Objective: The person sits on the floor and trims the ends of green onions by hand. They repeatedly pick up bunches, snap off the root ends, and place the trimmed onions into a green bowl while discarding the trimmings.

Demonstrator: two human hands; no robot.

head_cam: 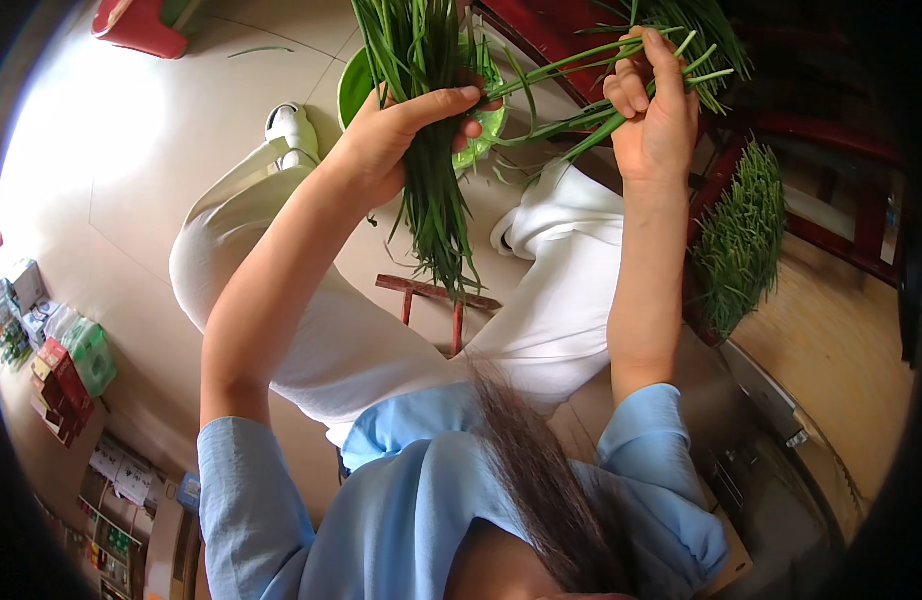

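My left hand [423, 131] grips a thick bunch of green Chinese chives [431, 202], its long leaves hanging down toward my lap. A few loose chive stalks [592, 124] are pinched in my right hand [652, 101], their pale cut ends pointing right. Leaves of these stalks reach across toward the bunch. Beneath my left hand, partly hidden by it, stands a bright green plastic basin [356, 88] on the floor. Near my right hand another heap of chives [705, 37] lies on a dark red wooden surface [532, 34].
More chives [742, 236] lie in a pile right of my forearm, on dark red wooden furniture. Between my legs is a small red wooden frame [435, 291]. A red plastic object [138, 28] stands at the upper left. Boxes [60, 382] and bottles line the left side.
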